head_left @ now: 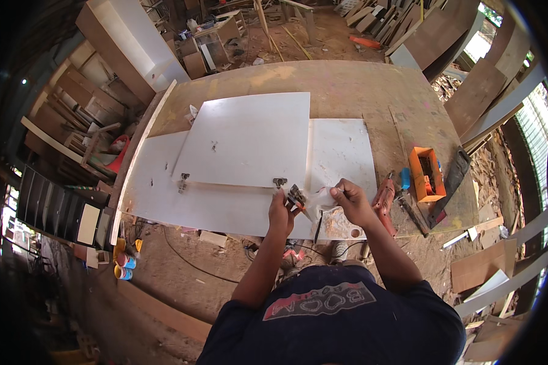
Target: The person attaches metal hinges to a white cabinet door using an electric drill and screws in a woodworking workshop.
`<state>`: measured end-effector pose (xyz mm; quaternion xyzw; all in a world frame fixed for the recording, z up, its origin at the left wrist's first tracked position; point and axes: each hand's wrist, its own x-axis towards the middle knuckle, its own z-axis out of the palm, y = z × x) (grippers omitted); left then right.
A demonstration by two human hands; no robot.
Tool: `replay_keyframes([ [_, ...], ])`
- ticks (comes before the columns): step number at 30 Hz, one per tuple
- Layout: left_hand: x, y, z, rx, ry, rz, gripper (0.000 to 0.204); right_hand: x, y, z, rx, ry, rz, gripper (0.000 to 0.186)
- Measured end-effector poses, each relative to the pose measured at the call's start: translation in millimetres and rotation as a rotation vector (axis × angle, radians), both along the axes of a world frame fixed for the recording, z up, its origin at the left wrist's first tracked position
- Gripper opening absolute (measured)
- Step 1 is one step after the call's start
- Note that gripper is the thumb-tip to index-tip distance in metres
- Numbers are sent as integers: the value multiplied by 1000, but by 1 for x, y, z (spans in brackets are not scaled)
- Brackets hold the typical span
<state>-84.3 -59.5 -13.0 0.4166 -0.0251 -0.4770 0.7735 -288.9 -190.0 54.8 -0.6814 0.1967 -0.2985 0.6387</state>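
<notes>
Over the front part of the workbench, my left hand (281,214) is closed around a dark metal cabinet hinge (296,195); a bit of orange shows beside its fingers. My right hand (351,202) pinches a crumpled clear plastic bag (323,198), which hangs between both hands. Just beyond them lies a white panel (243,137), stacked on a larger white panel (341,146). Two metal hinges sit along its front edge, a left hinge (184,177) and a right hinge (279,182) close to my left fingers. Sawdust covers the larger panel below my right hand.
Right of my right hand lie a red power drill (383,198), a blue block-like object (405,178), an orange box (427,173) of small items and a handsaw (450,188). Cables run over the dirt floor. Blue cans (125,266) stand at the lower left.
</notes>
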Motion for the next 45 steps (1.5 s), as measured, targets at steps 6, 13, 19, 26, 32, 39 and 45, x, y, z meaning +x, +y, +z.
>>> replay_keyframes([
  [6, 8, -6, -99, 396, 218, 160, 28, -14, -23, -128, 257, 136, -174, 31],
  [13, 36, 31, -146, 395, 233, 425, 28, -36, -23, -156, 305, 258, -330, 32],
  [19, 23, 30, -104, 424, 246, 229, 21, -24, -35, -136, 505, 137, -406, 32],
  [26, 27, 30, -112, 325, 396, 248, 19, 5, 5, -136, -176, 518, -112, 69],
  [32, 24, 21, -88, 205, 428, 245, 22, 35, 54, -107, -816, 389, -161, 73],
  [39, 9, 28, -49, 121, 285, -69, 24, 45, 2, -131, -682, 254, -256, 12],
  [45, 5, 58, -79, 538, -903, -38, 17, 54, -71, -86, -75, 378, -573, 30],
])
